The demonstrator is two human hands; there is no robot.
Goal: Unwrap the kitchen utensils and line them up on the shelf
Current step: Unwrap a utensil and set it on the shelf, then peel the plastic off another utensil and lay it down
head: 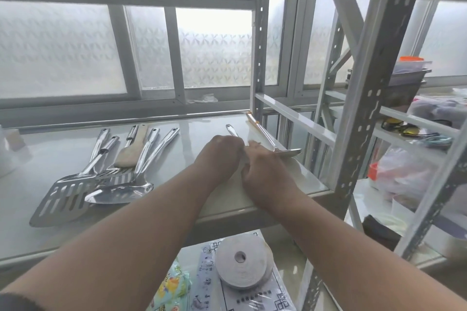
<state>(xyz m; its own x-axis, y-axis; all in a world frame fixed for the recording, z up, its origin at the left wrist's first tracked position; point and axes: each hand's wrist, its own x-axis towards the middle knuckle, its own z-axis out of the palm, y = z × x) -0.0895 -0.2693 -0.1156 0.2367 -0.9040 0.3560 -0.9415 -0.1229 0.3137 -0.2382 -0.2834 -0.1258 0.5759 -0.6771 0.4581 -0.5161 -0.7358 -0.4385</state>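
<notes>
— Frosted windows are standing behind a white metal shelf [265, 199], and on its pale board the two hands are meeting. How are they working?

— Both are lying close together, touching. The left hand [222, 151] is curling down over a steel utensil whose handle tip [230, 128] is showing behind the knuckles. The right hand [265, 171] is bending its fingers beside it. I cannot tell if either is truly gripping, or if any wrapping is under them.

— And further out?

— Just right of the hands, a ladle with a pale handle [267, 135] is lying near the corner post. Well apart on the left, a group of bare utensils [111, 171] is resting: slotted turners, a wide spoon, a wooden spatula. They are overlapping like a fan, not in a neat row.

— So how far is the task?

— I am judging most pieces unwrapped already; lining up seems mostly left.
</notes>
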